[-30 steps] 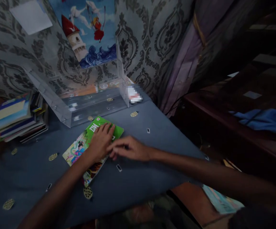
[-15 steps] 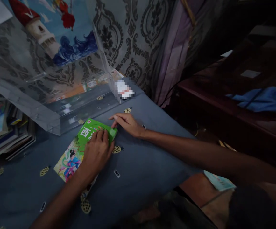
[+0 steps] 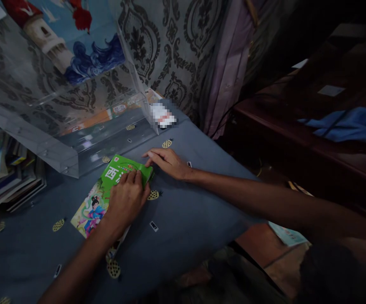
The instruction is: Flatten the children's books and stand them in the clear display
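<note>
Our left hand (image 3: 126, 195) held the green book (image 3: 104, 191) beneath it; our right hand (image 3: 167, 163) curled by the book's corner, gripping or not we couldn't tell

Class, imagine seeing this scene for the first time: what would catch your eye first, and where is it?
Probably the bright green book lying aslant on the grey-blue table, with the left hand on its cover and the right hand by its upper right corner. Next come the colourful tower-and-waves picture at upper left and the blue cloth at far right.
</note>
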A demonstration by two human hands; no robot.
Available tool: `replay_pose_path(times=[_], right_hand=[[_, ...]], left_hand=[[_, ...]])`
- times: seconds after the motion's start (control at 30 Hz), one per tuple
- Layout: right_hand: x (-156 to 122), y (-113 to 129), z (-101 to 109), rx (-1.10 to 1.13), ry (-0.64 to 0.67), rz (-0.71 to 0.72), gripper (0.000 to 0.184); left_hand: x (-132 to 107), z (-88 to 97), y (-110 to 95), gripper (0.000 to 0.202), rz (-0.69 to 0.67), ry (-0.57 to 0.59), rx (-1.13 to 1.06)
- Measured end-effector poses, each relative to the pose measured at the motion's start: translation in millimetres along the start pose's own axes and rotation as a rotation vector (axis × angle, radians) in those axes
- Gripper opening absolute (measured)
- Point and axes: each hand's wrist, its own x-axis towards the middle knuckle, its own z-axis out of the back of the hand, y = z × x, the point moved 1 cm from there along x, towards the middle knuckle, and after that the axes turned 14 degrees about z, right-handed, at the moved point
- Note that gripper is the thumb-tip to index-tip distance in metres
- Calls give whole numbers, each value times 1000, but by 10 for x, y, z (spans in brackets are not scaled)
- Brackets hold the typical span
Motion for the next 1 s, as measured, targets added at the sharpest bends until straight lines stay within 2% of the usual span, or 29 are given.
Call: replay_pose_path(times=[0.47, 1.0], right_hand=[[-17, 20, 6, 38, -9, 3, 39], [-19, 29, 23, 89, 8, 46, 43]], left_hand=[[36, 111, 27, 25, 17, 72, -35], [35, 119, 11, 26, 28, 75, -8]])
